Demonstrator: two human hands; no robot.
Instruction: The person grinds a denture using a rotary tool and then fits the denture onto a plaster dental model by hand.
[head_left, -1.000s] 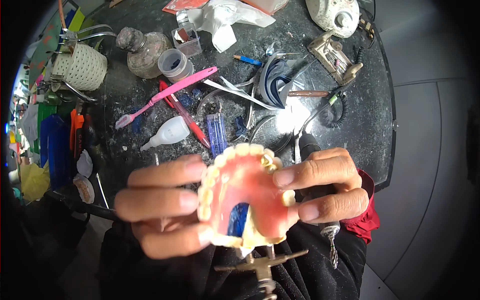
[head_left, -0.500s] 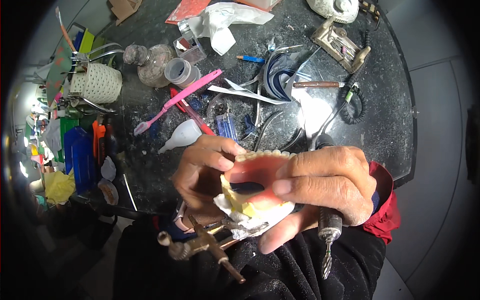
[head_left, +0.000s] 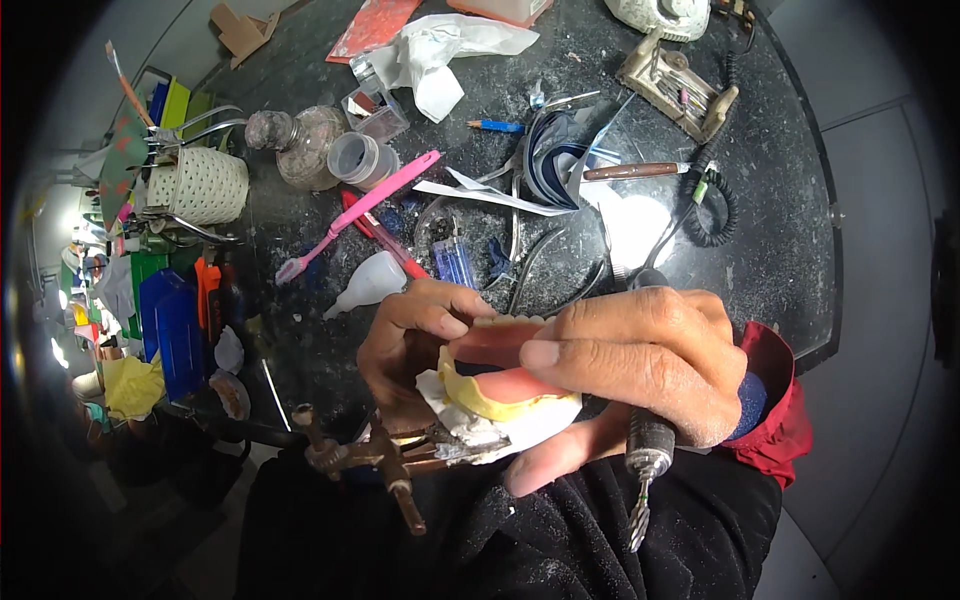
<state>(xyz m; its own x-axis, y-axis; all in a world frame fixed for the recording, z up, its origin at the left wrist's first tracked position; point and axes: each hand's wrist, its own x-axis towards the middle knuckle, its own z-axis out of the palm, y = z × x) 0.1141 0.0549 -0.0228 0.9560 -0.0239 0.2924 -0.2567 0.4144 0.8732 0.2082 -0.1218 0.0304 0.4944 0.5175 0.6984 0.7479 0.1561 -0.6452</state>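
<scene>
A pink denture [head_left: 490, 348] with a row of pale teeth is between my hands. Under it lies a white plaster model [head_left: 530, 428] with a yellow rim [head_left: 478, 402], fixed to a brass-coloured articulator [head_left: 388, 462]. My left hand [head_left: 405, 335] is closed around the left side, its fingertips at the denture's teeth; its palm is partly hidden. With fingers on the denture and thumb below the model, my right hand [head_left: 655, 360] also keeps a rotary handpiece [head_left: 650, 445] tucked in its palm. The handpiece's fluted metal bur [head_left: 640, 518] points down over my lap.
Across the dusty dark table [head_left: 770, 260] lie a pink toothbrush [head_left: 360, 215], a white rubber bulb [head_left: 370, 282], a red pen [head_left: 385, 240], a brown-handled knife [head_left: 635, 171] and a coiled cord [head_left: 712, 220]. Farther back stand a glass bottle [head_left: 310, 150] and a handpiece stand [head_left: 680, 90].
The denture and model have tilted, so the teeth show less. The articulator has swung up and left. My right hand has shifted slightly left with the handpiece.
</scene>
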